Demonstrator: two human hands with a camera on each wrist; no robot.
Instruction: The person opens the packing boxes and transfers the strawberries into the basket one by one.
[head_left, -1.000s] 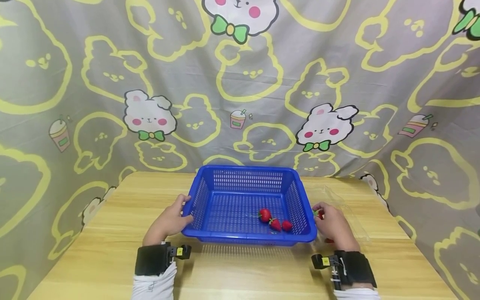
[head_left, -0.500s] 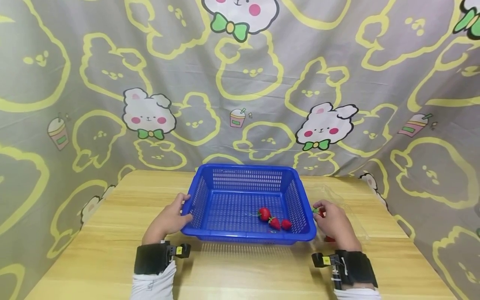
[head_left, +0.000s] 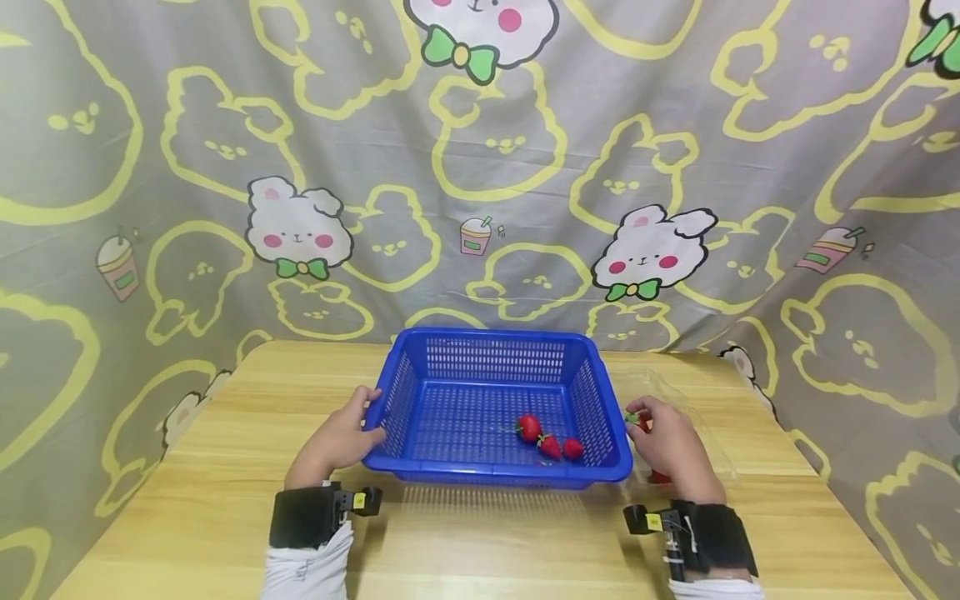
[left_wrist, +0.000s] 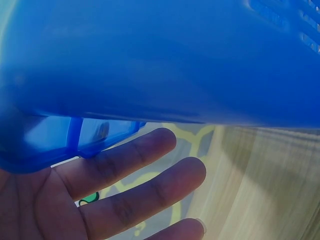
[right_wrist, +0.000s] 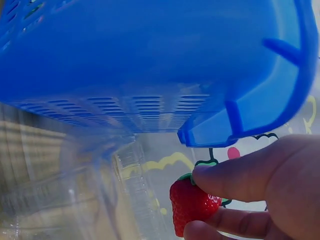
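Note:
A blue plastic basket (head_left: 491, 475) with slotted walls stands in the middle of the table, three strawberries (head_left: 528, 428) lying in its right front part. At its left side, my left hand (head_left: 341, 437) holds the rim with the thumb over it; in the left wrist view the other fingers (left_wrist: 145, 195) extend below the rim. Just outside the right wall, my right hand (head_left: 671, 442) pinches a strawberry (right_wrist: 189, 202) by its green-leaf end between thumb and fingers. Another red strawberry (head_left: 660, 477) shows partly below that hand, the rest hidden.
A clear plastic container (head_left: 708, 433) lies to the right of the basket, partly behind my right hand. The wooden table (head_left: 480, 550) ends at a grey patterned cloth (head_left: 510, 275) hung around the back and sides.
The strawberry in my right hand has tilted slightly, showing more of its leaves and red side. My left hand and the basket stay nearly in place.

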